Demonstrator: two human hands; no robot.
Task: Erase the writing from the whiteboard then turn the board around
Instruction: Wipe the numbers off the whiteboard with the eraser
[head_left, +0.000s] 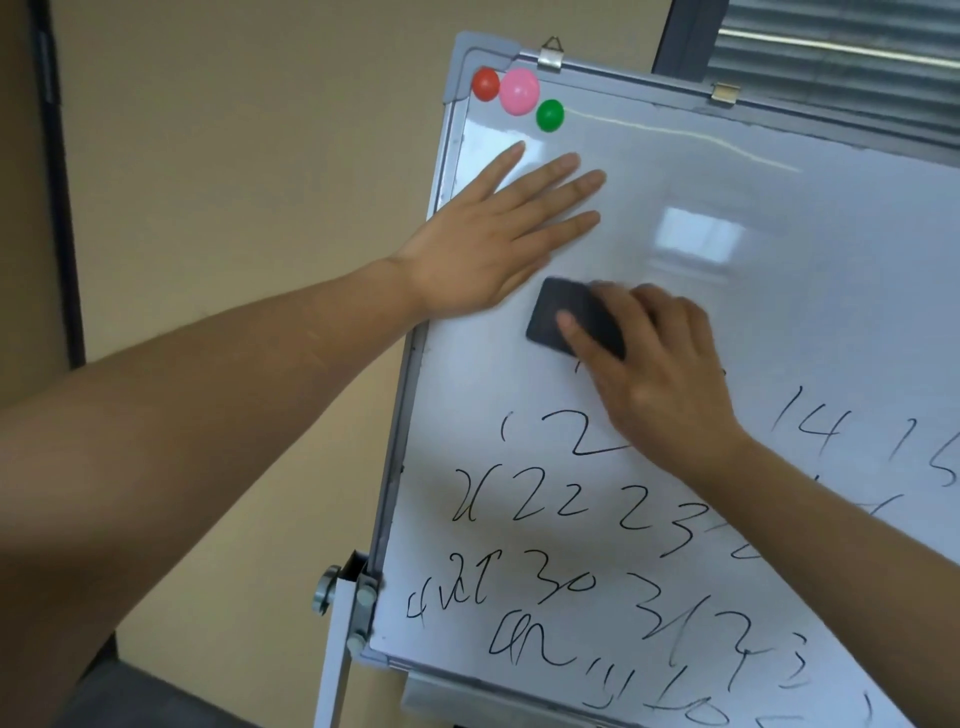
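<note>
A whiteboard (779, 291) in a grey frame fills the right of the view, tilted on its stand. Its upper half is wiped white; black handwritten numbers (571, 509) cover the lower half. My left hand (493, 239) lies flat and open on the board's upper left, fingers spread toward the right. My right hand (654, 369) presses a dark rectangular eraser (556, 317) against the board just above the top row of numbers. My right forearm hides part of the writing.
Red (485, 84), pink (519, 91) and green (549, 115) round magnets sit in the board's top left corner. Two metal clips hang on the top edge. A white stand leg with a grey knob (327, 590) holds the left side. A beige wall is behind.
</note>
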